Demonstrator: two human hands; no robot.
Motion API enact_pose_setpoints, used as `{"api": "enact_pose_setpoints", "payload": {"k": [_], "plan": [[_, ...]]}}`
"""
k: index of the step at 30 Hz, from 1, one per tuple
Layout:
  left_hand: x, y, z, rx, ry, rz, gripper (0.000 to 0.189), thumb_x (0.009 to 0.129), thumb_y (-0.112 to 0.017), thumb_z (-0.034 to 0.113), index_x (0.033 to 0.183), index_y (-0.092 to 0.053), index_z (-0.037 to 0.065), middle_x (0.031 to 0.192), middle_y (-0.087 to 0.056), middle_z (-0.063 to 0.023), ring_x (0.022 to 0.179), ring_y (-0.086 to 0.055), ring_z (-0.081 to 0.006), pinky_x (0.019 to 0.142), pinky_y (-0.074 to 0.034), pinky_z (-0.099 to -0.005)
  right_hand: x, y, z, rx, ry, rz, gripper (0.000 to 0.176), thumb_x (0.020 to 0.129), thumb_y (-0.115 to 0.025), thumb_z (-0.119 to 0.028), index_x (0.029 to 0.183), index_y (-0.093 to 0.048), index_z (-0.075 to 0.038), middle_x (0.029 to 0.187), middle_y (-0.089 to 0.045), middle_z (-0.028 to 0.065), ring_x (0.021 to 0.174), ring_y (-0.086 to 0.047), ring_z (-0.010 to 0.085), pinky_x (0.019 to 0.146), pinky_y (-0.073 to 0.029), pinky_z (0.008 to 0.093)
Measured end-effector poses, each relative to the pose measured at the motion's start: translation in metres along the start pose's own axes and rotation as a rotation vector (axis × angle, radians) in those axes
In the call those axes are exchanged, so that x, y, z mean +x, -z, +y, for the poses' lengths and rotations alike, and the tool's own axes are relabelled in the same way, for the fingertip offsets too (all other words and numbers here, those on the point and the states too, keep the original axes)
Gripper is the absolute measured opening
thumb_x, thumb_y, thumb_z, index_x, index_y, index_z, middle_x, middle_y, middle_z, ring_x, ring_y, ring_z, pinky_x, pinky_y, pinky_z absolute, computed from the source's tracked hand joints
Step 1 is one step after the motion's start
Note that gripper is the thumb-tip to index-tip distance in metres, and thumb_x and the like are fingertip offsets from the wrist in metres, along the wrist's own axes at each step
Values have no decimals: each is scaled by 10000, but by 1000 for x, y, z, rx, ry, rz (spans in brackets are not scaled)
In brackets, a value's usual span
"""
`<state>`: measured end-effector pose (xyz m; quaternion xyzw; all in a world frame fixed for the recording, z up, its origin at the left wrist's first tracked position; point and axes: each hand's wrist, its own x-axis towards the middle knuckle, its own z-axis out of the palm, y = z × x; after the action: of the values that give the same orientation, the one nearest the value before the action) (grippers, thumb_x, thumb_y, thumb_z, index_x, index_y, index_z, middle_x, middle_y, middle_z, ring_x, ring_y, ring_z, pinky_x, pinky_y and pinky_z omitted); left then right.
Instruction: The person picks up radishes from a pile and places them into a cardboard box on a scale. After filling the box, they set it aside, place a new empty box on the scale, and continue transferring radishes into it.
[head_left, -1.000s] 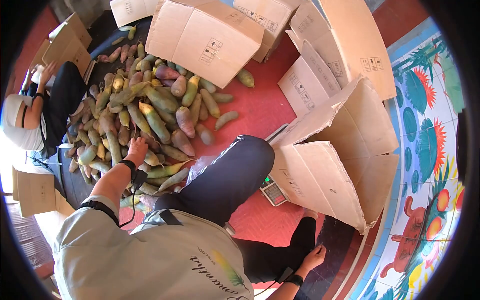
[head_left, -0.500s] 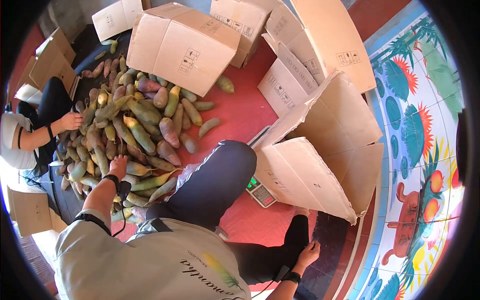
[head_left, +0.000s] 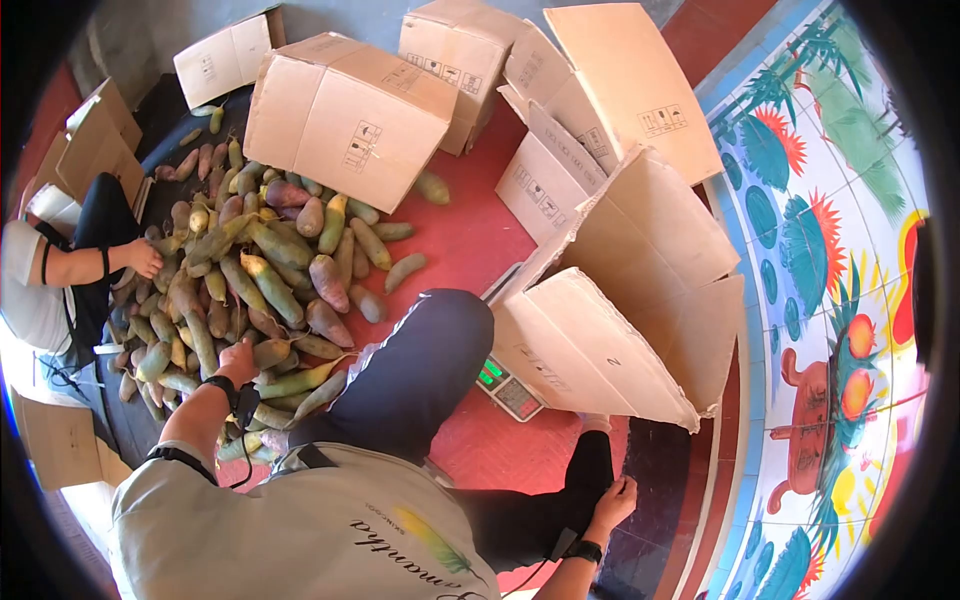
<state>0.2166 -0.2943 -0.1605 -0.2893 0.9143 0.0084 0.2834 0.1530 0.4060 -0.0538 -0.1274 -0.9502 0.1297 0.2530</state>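
Observation:
My left hand (head_left: 238, 362) is at the near edge of a big pile of long green, yellow and purplish root vegetables (head_left: 285, 240). Its fingers are curled against the end of a brownish-green root (head_left: 271, 352); their tips are partly hidden. On the right, my right hand (head_left: 612, 505) rests beside my black-clad lower leg, fingers pressed together; anything between them is too small to make out. Between my hands, a scale (head_left: 517, 398) with green lit digits sits partly under a large open carton (head_left: 600, 345).
Another person's hand (head_left: 143, 258) touches the pile's left side. A tilted carton (head_left: 345, 120) stands behind the pile, with more cartons (head_left: 640, 90) at the back right. Further boxes (head_left: 100, 150) are at the left. A painted tile wall (head_left: 800, 300) runs along the right.
The view has shifted slightly. My left hand has moved a little toward me and right over the pile. The other person's hand has moved slightly right. My right hand stays by my leg.

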Motion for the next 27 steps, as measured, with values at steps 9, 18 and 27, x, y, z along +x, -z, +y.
{"api": "enact_pose_setpoints", "payload": {"k": [9,18,27], "plan": [[-4,88,50,-170,-105,66,525,632,-679,434,934,-577,17,986,-612,-156,941,-589,-295,798,-466,-373,-3,-2,5,18,15,55,113,822,-511,-95,806,-577,-5,699,-580,169,617,-568,329,575,-442,408],[-39,231,145,-966,-703,759,430,720,-689,210,1022,-526,-49,906,-583,-186,845,-568,-290,783,-434,-349,-1,7,-12,75,-62,75,115,815,-512,-92,811,-581,1,727,-583,185,647,-568,354,584,-445,416],[-135,348,269,-1074,-1179,787,390,742,-662,123,1072,-500,-9,926,-570,-105,866,-538,-179,793,-434,-314,-5,2,-5,78,-121,96,96,818,-536,-109,820,-578,-23,739,-604,173,663,-585,349,584,-459,413]]}}
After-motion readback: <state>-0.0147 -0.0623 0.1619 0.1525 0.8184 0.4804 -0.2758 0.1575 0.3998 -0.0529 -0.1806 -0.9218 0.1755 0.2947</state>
